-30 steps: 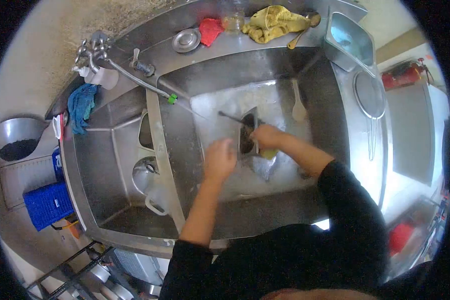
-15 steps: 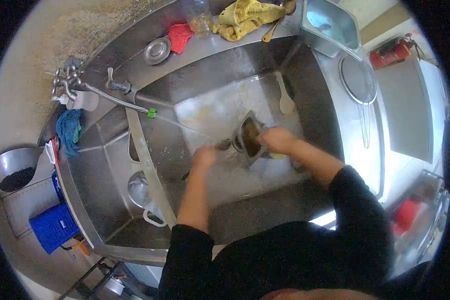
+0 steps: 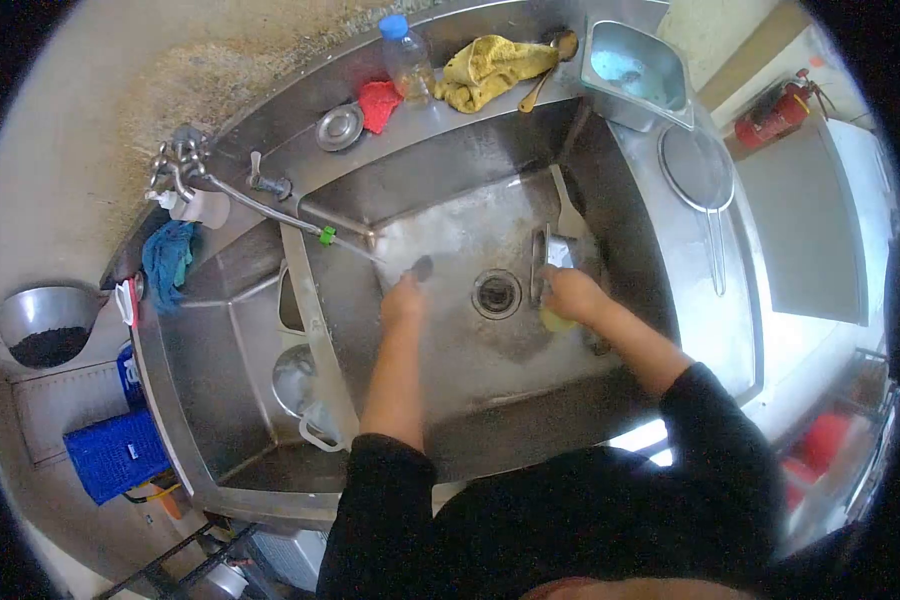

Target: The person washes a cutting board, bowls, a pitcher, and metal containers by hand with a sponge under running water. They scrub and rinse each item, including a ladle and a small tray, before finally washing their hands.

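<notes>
My left hand (image 3: pixel 403 302) is closed round a dark, oval-ended utensil (image 3: pixel 423 267), too blurred to name exactly. It is just below the water running from the hose (image 3: pixel 327 236) with a green end. My right hand (image 3: pixel 573 296) grips a small metal container (image 3: pixel 561 250), tipped on its side over the sink floor, right of the drain (image 3: pixel 496 294). Something yellow (image 3: pixel 558 321) shows under that hand, mostly hidden. A pale spatula (image 3: pixel 570 208) leans in the sink's far right corner, behind the container.
Along the back ledge are a metal lid (image 3: pixel 340 127), red cloth (image 3: pixel 378 105), plastic bottle (image 3: pixel 407 62) and yellow cloth (image 3: pixel 492 70). A steel pan (image 3: pixel 638 75) and strainer (image 3: pixel 696 168) occupy the right side. The left basin holds a clear jug (image 3: pixel 320 425).
The container has turned onto its side and shifted right, so its brown inside no longer shows. My left hand has drawn away from it toward the running water. The drain is now uncovered.
</notes>
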### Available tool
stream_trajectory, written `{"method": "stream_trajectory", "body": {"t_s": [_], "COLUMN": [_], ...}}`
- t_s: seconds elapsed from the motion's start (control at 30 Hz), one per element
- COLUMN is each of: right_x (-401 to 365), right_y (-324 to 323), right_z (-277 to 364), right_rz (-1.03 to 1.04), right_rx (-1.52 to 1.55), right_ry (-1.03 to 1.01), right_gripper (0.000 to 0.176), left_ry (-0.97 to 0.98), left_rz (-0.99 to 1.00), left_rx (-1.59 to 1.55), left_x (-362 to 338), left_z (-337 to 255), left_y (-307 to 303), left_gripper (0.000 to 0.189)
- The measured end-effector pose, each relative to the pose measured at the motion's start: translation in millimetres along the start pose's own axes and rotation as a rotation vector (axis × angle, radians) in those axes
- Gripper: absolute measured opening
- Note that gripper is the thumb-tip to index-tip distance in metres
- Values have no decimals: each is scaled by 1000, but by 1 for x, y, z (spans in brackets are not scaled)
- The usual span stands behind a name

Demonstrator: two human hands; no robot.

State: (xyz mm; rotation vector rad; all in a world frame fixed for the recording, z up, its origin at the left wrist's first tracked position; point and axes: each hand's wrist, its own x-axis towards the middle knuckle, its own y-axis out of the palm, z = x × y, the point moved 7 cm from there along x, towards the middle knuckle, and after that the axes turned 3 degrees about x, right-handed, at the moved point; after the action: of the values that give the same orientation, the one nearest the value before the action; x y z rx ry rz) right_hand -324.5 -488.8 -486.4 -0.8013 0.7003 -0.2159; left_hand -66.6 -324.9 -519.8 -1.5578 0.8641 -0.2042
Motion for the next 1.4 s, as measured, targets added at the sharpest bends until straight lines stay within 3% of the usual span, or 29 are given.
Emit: {"method": "stream_trajectory", "body": {"t_s": [0.07, 0.13, 0.17, 0.23, 0.3, 0.33, 0.37, 0.4, 0.47, 0.53, 0.6, 0.67, 0.7, 0.73, 0.77, 0.8, 0.87, 0.93, 1.0, 1.07, 1.1, 1.2, 1.27, 1.4], "right_x": [1, -5, -5, -6, 5, -1, 6, 8, 25, 40, 68, 75, 66, 54, 42, 38, 14, -10, -15, -23, -29, -38, -23, 2], "right_y": [-4, -30, -39, -68, -68, -73, -59, -62, -64, -69, -60, -65, -76, -84, -90, -93, -120, -105, -79, -75, -69, -53, -55, -64], "right_z": [7, 32, 47, 75, 106, 134, 157, 166, 158, 154, 123, 82, 84, 78, 77, 84, 115, 171, 195, 194, 196, 190, 181, 172], "right_rz": [-84, -429, -433, -525, -511, -449, -636, -645, -565, -562, -267, -517, -515, -593, -664, -659, -922, -616, -478, -438, -387, -453, -393, -314], "right_rx": [87, 239, 240, 627, 832, 778, 230, 235, 407, 472, 832, 906, 900, 1204, 1512, 1511, 1087, 541, 294, 155, 23, 70, 132, 255], "right_ry": [-86, -273, -275, -236, -307, -419, -535, -538, -234, -248, -62, 117, 106, 111, 119, 113, -185, -423, -591, -640, -676, -650, -655, -654], "right_gripper": [44, 50, 50, 46, 39, 38, 35, 35, 34, 32, 30, 27, 27, 24, 22, 22, 19, 23, 26, 27, 28, 30, 31, 35], "left_ry": [43, -313, -310, -628, -550, -477, -471, -423, -374, -205, -139, -68, 110, 269, 235, 231, 243, 229, 219, 3, 0, 60, 47, 154], "left_rz": [-85, 179, 176, 500, 550, 601, 597, 499, 387, 378, 269, 151, 5, -133, -218, -224, -239, -260, -289, -267, -270, -173, -36, -104], "left_rx": [23, -980, -978, -1545, -1569, -1598, -1590, -1594, -1602, -1446, -1408, -1372, -1067, -751, -639, -639, -463, -384, -308, -402, -402, -304, -30, -139], "left_x": [15, 16, 6, -43, -63, -72, -85, -93, -104, -114, -117, -111, -104, -103, -101, -105, -114, -117, -122, -131, -132, -138, -143, -156], "left_z": [17, 37, 26, -26, -53, -69, -84, -98, -95, -89, -80, -65, -60, -63, -61, -64, -76, -83, -88, -72, -69, -68, -71, -81], "left_y": [27, 66, 53, 33, 20, 14, 8, -3, -11, -14, -31, -54, -76, -92, -98, -103, -109, -108, -120, -133, -137, -133, -123, -130], "left_gripper": [28, 24, 24, 23, 25, 27, 27, 27, 28, 33, 34, 35, 35, 35, 35, 35, 35, 34, 33, 32, 32, 28, 25, 21]}}
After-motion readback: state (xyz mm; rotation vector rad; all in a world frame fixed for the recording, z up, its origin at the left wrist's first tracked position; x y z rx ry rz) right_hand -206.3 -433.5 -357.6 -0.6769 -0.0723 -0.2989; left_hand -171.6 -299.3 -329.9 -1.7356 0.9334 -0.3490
